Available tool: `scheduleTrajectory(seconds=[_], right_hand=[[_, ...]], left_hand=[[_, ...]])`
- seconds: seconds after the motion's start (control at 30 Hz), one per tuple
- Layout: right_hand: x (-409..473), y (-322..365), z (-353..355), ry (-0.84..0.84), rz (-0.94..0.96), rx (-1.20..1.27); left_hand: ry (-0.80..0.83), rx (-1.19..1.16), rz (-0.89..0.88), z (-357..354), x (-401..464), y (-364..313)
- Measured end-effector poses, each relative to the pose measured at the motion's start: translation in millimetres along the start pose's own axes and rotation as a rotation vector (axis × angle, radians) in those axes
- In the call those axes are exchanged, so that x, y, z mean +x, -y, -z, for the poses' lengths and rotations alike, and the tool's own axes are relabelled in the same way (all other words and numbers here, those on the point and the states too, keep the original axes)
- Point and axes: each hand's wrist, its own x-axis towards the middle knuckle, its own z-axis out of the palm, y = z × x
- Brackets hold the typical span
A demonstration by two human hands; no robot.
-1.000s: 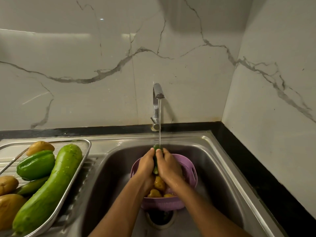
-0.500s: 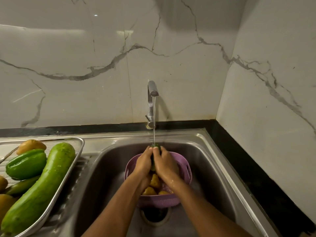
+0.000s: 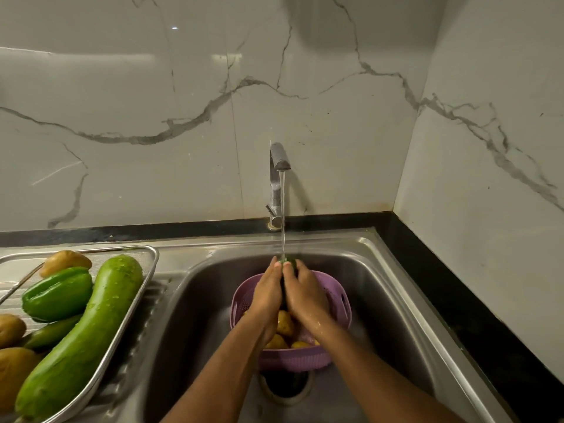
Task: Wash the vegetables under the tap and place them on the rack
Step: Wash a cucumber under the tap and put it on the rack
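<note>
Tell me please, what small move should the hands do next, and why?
Probably lift the green vegetable left to the rack. Both hands, left hand and right hand, already hold it under the tap stream, and washed vegetables lie on that rack, while potatoes wait in the purple basket.

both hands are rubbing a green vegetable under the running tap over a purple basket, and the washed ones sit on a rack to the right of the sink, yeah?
Not quite: the head view shows the rack to the left of the sink, not the right. The rest holds: left hand and right hand hold a green vegetable under the tap, above the purple basket.
</note>
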Motion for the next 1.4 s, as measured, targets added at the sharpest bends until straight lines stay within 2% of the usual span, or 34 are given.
scheduleTrajectory(seconds=[0.07,0.17,0.43,0.7,0.9,1.1,1.27,1.4], right_hand=[[-6.0,4.5,-5.4,0.027,0.026,-0.088],[-0.7,6.4,-4.8,0.017,0.06,-0.105],[5.5,8.1,-0.6,0.155,0.001,0.179],[11.7,10.1,-5.3,0.038,-0.107,0.342],[17.5,6.4,-6.9,-0.015,-0.186,0.328],[20.7,5.1,1.0,0.001,-0.374,0.373],[11.3,12.8,-6.1,0.003,-0.252,0.501],[14.5,1.1,-29.6,0.116,-0.203,0.475]], left_hand=[[-0.043,-0.068,0.004,6.7,0.0,-4.8],[-0.012,-0.122,0.037,7.0,-1.2,-6.7],[0.018,-0.035,0.006,5.7,4.2,-4.5],[0.041,-0.119,0.003,7.0,-2.8,-6.9],[0.009,-0.05,-0.003,6.5,3.4,-2.9],[0.015,0.038,-0.047,3.8,2.3,-5.7],[-0.049,0.004,-0.017,-0.2,0.4,-4.0],[-0.1,0.015,-0.038,5.0,11.5,5.2]])
